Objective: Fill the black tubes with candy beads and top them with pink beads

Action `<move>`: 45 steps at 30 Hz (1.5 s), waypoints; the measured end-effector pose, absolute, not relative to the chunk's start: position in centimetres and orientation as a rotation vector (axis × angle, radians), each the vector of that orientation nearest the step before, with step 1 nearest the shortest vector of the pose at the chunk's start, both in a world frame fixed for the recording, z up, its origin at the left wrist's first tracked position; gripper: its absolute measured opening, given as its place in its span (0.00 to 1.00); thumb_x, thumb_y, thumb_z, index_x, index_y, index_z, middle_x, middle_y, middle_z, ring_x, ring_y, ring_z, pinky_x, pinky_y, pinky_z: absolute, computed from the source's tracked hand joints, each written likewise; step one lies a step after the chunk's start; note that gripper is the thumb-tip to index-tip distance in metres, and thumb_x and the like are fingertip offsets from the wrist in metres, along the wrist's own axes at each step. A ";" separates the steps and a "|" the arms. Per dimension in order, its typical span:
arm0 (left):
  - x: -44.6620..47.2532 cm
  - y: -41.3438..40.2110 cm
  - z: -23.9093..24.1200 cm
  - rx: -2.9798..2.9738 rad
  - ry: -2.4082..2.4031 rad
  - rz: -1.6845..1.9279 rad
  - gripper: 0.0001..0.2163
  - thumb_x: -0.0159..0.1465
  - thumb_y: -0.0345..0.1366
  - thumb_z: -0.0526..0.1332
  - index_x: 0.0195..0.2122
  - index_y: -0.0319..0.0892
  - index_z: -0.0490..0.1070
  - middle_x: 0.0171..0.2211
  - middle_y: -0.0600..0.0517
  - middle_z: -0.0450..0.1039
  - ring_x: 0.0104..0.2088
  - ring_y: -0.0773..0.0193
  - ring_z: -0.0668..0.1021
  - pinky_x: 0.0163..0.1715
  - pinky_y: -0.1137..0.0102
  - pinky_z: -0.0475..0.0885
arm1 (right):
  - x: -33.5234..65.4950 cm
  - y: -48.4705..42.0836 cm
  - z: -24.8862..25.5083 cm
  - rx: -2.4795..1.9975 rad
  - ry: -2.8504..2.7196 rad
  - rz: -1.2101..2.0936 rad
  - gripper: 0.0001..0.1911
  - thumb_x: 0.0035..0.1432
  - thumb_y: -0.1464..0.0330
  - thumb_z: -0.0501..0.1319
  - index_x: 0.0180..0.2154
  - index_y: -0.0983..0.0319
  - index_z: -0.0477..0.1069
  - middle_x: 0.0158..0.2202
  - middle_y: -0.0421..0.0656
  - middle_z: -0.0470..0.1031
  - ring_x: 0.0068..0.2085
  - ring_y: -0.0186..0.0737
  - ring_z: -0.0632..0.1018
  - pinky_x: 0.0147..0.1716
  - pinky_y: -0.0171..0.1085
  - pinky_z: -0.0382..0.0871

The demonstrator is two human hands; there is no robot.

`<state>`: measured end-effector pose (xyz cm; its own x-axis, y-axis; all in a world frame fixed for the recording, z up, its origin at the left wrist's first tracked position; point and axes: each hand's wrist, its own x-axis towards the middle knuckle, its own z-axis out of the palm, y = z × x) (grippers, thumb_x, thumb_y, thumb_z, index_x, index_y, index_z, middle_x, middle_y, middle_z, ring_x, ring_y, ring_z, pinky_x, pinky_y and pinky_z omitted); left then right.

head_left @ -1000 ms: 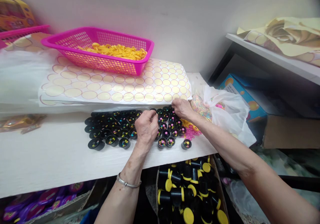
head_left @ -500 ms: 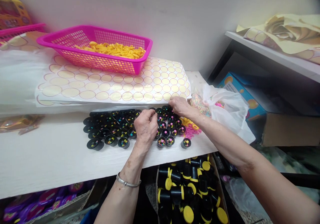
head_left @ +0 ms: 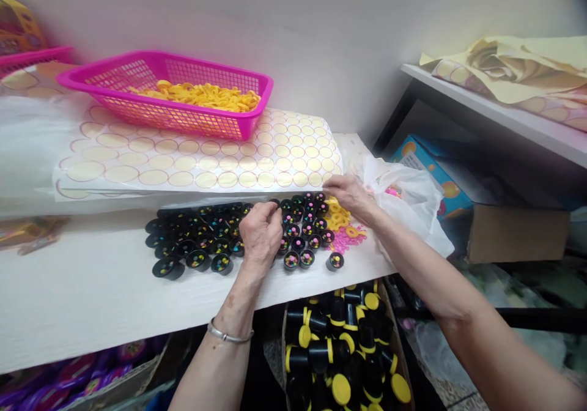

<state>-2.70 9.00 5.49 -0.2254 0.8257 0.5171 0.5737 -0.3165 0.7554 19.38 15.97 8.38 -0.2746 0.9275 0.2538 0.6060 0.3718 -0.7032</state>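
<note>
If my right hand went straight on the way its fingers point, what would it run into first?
Your right hand would probably meet the sticker sheet near its front edge; depth is unclear, so it might brush the rearmost black cups instead.

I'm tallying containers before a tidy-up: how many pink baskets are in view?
2. One pink basket, holding yellow pieces, sits on the oval-printed sheet; another pink basket is at the left edge, partly cut off. Others may be hidden.
</note>
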 end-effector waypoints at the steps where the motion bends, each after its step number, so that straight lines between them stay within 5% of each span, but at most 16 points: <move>1: -2.6 9.0 5.6 1.787 1.672 1.560 0.06 0.57 0.34 0.58 0.30 0.41 0.75 0.25 0.53 0.72 0.26 0.67 0.72 0.29 0.72 0.66 | 20.3 15.1 8.2 -1.346 -1.896 0.667 0.08 0.50 0.67 0.57 0.28 0.63 0.73 0.27 0.40 0.72 0.31 0.35 0.70 0.33 0.34 0.61; 9: -2.1 9.3 5.5 1.763 1.716 1.548 0.06 0.55 0.34 0.59 0.29 0.42 0.76 0.26 0.53 0.73 0.26 0.67 0.72 0.30 0.72 0.66 | 27.8 7.4 5.2 -1.720 -1.856 0.661 0.08 0.49 0.69 0.56 0.27 0.63 0.74 0.25 0.39 0.70 0.30 0.36 0.69 0.32 0.35 0.61; 34: -1.4 8.9 5.3 1.952 1.669 1.527 0.06 0.57 0.33 0.58 0.29 0.42 0.75 0.25 0.54 0.71 0.26 0.68 0.71 0.30 0.72 0.65 | 27.2 5.0 1.9 -1.561 -2.031 0.413 0.05 0.57 0.70 0.58 0.32 0.62 0.73 0.33 0.42 0.70 0.36 0.38 0.72 0.37 0.37 0.65; 45: -0.6 8.2 5.7 2.010 1.619 1.536 0.05 0.58 0.32 0.58 0.30 0.42 0.74 0.26 0.53 0.71 0.28 0.67 0.73 0.31 0.72 0.65 | 26.7 4.8 0.7 -1.652 -2.155 0.175 0.11 0.62 0.68 0.52 0.34 0.62 0.72 0.34 0.46 0.70 0.36 0.40 0.71 0.36 0.36 0.63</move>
